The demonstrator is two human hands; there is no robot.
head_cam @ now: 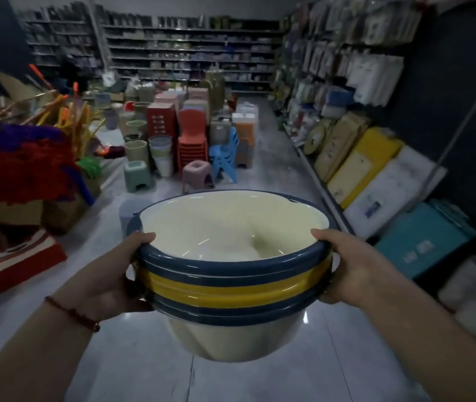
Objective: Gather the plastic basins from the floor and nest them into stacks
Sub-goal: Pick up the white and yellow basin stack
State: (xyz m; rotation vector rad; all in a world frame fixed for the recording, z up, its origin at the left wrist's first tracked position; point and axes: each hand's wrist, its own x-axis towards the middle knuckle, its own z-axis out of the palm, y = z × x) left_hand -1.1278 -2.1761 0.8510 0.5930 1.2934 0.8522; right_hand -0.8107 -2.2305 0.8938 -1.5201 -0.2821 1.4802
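Nested stack of basins (232, 288) held above a grey tiled floor (144, 358), cream insides, dark blue rims with one yellow rim between, left hand (115, 274) and right hand (350, 271) gripping opposite sides, thumbs hooked over the top rim

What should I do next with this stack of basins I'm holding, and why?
Probably carry it forward and set it down. Both hands, left hand and right hand, grip the nested stack clear of the floor, and no loose basin shows nearby.

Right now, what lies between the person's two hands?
In the head view, the nested stack of basins fills the stretch; the left hand and right hand grip its opposite rims.
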